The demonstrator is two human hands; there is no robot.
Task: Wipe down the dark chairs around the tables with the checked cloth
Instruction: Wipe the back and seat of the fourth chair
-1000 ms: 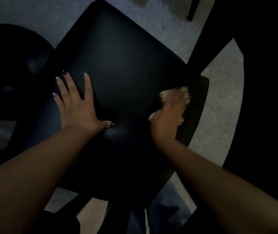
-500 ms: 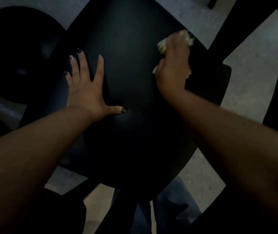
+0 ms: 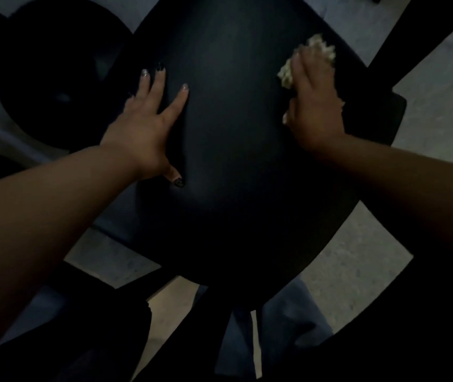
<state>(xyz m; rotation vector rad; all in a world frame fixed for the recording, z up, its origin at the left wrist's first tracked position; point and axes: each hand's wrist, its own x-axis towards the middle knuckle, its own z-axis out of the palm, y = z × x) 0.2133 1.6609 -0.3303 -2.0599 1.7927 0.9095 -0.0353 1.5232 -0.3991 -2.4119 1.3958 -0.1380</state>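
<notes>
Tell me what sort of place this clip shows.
Probably a dim café or dining area, though little shows. A dark chair seat fills the view, a round dark seat or table base stands beside it, and the floor is pale speckled concrete or stone.

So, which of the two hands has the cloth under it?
The right hand; the pale cloth shows past its fingers. The left hand lies bare and flat on the seat.

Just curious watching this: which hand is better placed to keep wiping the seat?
Probably the right hand: it already grips the cloth on the chair seat. The left hand lies flat, bracing.
</notes>
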